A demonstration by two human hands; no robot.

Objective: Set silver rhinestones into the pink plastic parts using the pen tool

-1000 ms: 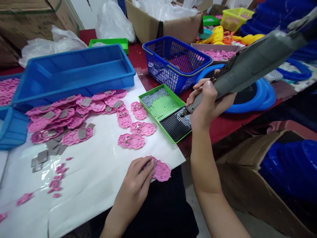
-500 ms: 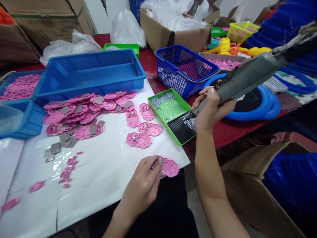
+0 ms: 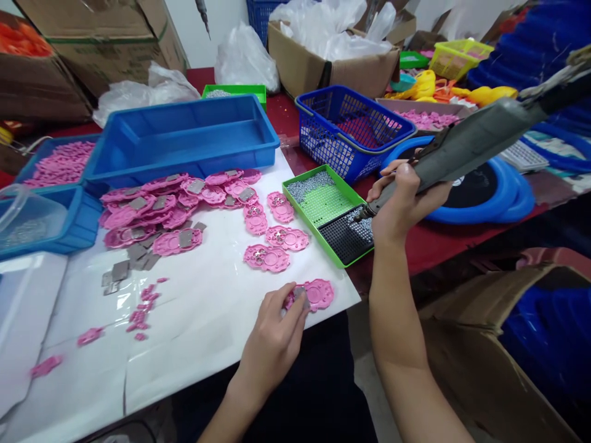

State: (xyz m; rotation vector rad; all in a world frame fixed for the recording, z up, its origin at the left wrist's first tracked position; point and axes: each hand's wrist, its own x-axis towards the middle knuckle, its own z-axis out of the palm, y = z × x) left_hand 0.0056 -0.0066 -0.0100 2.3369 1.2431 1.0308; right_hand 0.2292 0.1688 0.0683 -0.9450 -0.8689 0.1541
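Note:
My left hand point(image 3: 274, 335) presses a pink plastic piece point(image 3: 317, 293) with a small grey metal plate on it against the white sheet point(image 3: 194, 332), near the front edge. My right hand point(image 3: 399, 203) grips a grey electric screwdriver point(image 3: 466, 144); its tip rests over the black grid of the green screw tray point(image 3: 330, 212), among loose silver screws. Three more pink pieces with fitted screws point(image 3: 272, 237) lie between the hands and a pile of pink pieces with grey plates point(image 3: 161, 206).
A large blue bin point(image 3: 182, 135) and a blue wire basket point(image 3: 351, 129) stand behind the work area. Loose grey plates point(image 3: 124, 267) and pink scraps point(image 3: 141, 311) lie at the left. Blue rings point(image 3: 489, 197) sit at the right; cardboard boxes line the back.
The view has shifted, so everything sits a little further right and up. The left hand keeps pressing the pink piece; the screwdriver tip stays over the screw tray.

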